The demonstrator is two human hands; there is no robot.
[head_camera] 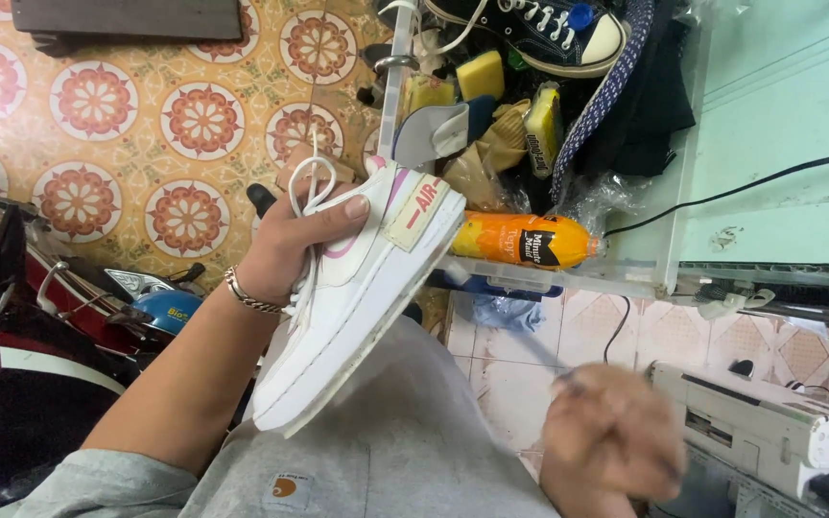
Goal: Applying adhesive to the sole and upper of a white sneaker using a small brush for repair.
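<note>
Held a white sneaker [357, 288] in the left hand [290, 245], fingers wrapped around the upper with the thumb [343, 208] pressed flat near the tongue, heel end raised away from the body and toe end tipped down toward the lap. Showed pink trim just beyond the thumb tip and a pale heel tab [414, 216] further out past the fingers. Trailed a white shoelace [307, 206] in a loop above the knuckles and down along the wrist side. Wore a metal bracelet [247, 293] on that wrist, just behind the palm. Hovered low at the lower edge of view as the right hand [611, 446], badly blurred, well apart from the sneaker; could not tell whether those fingers were spread, curled or gripping anything. Lay beyond the sneaker's heel, past the left fingertips: an orange drink bottle [525, 240] on its side along the rim of a clear plastic bin [669, 259]. Sat further out inside that bin: yellow sponges [482, 75], a dark canvas shoe [554, 34] with white laces, and dark cloth. Stretched a grey shirt [386, 451] beneath the sneaker's toe. Stood off behind the left forearm: a red motorbike [11, 374] on patterned floor tiles [146, 125].
</note>
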